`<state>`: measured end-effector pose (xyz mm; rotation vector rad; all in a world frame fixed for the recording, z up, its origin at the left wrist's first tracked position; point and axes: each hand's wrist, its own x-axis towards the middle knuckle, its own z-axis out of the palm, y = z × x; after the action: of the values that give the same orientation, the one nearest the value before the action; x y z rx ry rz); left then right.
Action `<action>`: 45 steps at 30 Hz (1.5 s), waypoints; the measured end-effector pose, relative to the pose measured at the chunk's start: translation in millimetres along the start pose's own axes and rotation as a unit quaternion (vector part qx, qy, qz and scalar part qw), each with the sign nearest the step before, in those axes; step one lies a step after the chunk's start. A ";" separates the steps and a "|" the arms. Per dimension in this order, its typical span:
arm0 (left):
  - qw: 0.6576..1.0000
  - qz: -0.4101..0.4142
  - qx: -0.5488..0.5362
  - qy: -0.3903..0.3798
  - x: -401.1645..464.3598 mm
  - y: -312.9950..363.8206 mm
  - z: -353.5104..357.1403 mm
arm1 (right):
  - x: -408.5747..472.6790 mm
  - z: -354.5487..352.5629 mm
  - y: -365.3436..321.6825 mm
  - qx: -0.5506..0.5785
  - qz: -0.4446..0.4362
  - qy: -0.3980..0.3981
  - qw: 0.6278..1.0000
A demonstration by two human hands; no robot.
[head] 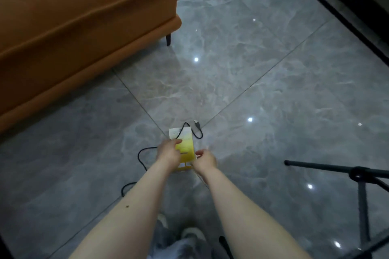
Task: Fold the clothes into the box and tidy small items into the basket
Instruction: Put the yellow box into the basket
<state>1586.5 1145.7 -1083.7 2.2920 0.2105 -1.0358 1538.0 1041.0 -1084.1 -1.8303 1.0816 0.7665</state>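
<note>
A small yellow and white packet (185,143) lies on the grey floor in front of me. A thin black cable (141,155) runs over its top edge and loops off to the left, its plug end (197,124) lying just past the packet. My left hand (168,151) rests on the packet's left side, fingers curled over it. My right hand (205,159) hovers at the packet's lower right corner with fingers apart, holding nothing. No box or basket is in view.
An orange sofa (84,27) with a dark leg fills the upper left. A black tripod stand (357,176) spreads its legs at the lower right. Grey marble floor tiles (252,69) stretch ahead. My shoes (189,235) show at the bottom.
</note>
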 end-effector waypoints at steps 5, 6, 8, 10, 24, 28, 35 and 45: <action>0.994 0.036 0.102 0.016 60.9 -24.0 34.8 | 62.4 32.0 21.8 0.011 0.004 0.008 1.000; 0.993 0.030 0.111 0.009 69.0 -28.1 38.7 | 71.2 35.6 24.5 0.015 0.005 0.012 1.000; 0.991 0.013 0.130 -0.004 84.0 -34.4 45.9 | 87.0 44.5 30.8 0.025 0.009 0.022 0.999; 0.992 0.002 0.125 -0.023 96.8 -39.2 54.0 | 100.0 51.8 35.1 0.031 0.024 0.024 0.999; 0.992 -0.065 -0.106 -0.003 78.3 -15.6 34.4 | 76.5 40.1 11.3 0.152 0.051 0.062 0.985; 0.990 -0.071 -0.116 0.031 36.7 7.5 7.2 | 34.3 13.2 -10.2 0.232 0.005 0.088 0.969; 0.988 -0.054 -0.106 0.095 -58.4 63.4 -46.7 | -70.7 -47.9 -52.2 0.255 -0.034 0.079 0.963; 0.987 0.010 -0.030 0.158 -188.7 144.2 -108.9 | -206.9 -136.6 -85.0 0.311 -0.092 0.077 0.943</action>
<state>1580.4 1112.9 -824.6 2.3883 0.3419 -0.6407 1534.6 1018.6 -823.0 -1.4249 1.0752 0.1350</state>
